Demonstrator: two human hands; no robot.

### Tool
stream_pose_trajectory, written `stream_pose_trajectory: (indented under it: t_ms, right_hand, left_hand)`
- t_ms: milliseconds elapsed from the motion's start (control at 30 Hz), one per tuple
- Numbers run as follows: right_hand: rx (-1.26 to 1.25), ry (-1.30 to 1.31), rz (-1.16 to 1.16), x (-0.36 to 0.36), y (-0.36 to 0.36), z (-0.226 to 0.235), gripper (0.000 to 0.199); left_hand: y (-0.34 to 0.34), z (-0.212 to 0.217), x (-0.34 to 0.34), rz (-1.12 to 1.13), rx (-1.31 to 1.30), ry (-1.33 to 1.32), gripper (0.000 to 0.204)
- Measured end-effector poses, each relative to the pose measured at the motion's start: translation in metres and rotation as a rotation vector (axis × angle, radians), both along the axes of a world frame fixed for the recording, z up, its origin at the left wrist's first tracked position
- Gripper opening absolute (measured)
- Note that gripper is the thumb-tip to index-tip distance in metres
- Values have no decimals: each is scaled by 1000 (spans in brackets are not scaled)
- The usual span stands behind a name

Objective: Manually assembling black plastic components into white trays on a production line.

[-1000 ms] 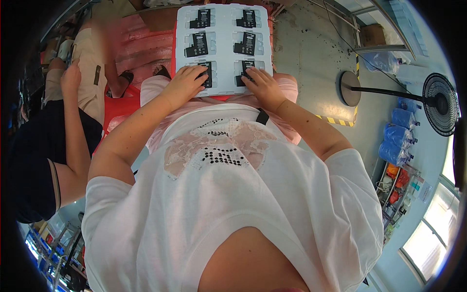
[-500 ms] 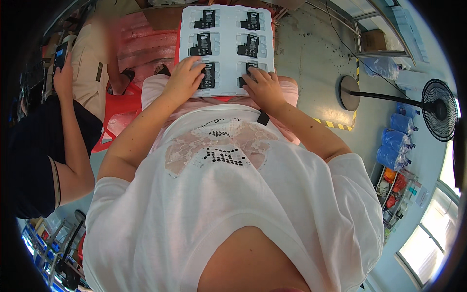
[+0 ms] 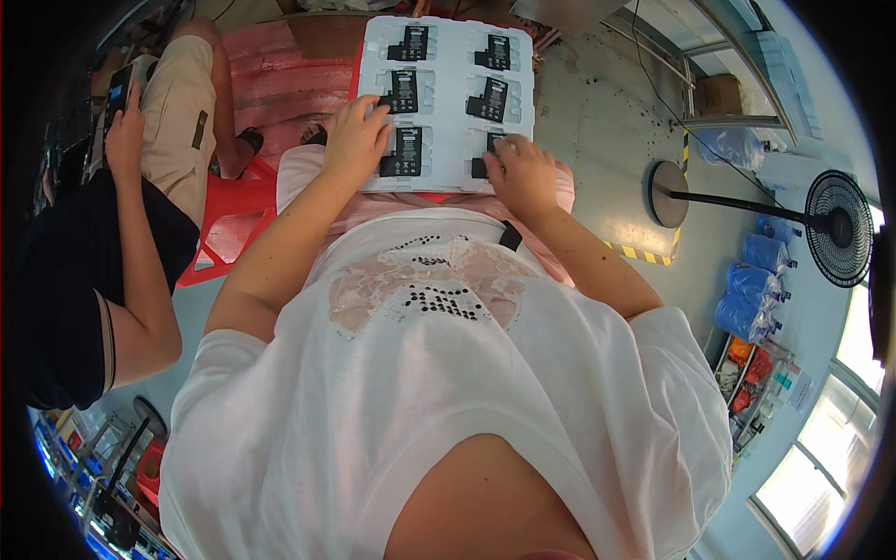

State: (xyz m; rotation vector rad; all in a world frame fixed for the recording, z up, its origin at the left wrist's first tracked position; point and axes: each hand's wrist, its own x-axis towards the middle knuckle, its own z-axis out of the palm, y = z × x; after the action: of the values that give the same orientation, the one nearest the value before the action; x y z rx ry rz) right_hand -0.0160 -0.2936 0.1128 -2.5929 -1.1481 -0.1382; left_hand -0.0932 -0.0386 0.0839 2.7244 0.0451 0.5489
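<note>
A white moulded tray [image 3: 446,101] rests on my lap, with several flat black battery packs [image 3: 490,98] lying in its pockets in two columns. My left hand [image 3: 355,140] lies on the tray's left column, fingers touching the black pack [image 3: 403,91] in the middle row and beside the near one [image 3: 405,152]. My right hand [image 3: 518,173] rests on the near right pocket, its fingers covering most of the black pack [image 3: 485,154] there. I cannot tell whether either hand grips a pack.
A person in a black top and beige shorts [image 3: 177,103] sits to my left holding a phone [image 3: 119,86]. A red plastic stool [image 3: 229,224] stands below the tray. A standing fan [image 3: 840,229] and blue-wrapped bundles [image 3: 761,280] are at the right.
My left hand has shifted up the tray's left column toward the middle pack. The right hand stays on the near right pocket. The person at the left has raised a phone.
</note>
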Motion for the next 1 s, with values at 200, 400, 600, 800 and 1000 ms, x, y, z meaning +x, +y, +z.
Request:
stream_pose_trajectory:
  t_ms: [200, 400, 600, 800, 1000]
  right_hand:
    - [59, 262, -492, 55, 37, -4, 37]
    - [-25, 416, -697, 88, 63, -7, 50]
    - [-155, 514, -652, 99, 73, 3, 47]
    - [-74, 556, -819, 106, 61, -3, 52]
    - [-143, 600, -720, 110, 60, -3, 57]
  left_hand:
    - [4, 11, 34, 124, 118, 170, 33]
    - [10, 38, 52, 38, 258, 422, 45]
    - [9, 23, 72, 26, 140, 458, 62]
    - [8, 9, 74, 148, -64, 343, 67]
    - [19, -6, 82, 215, -464, 250, 55]
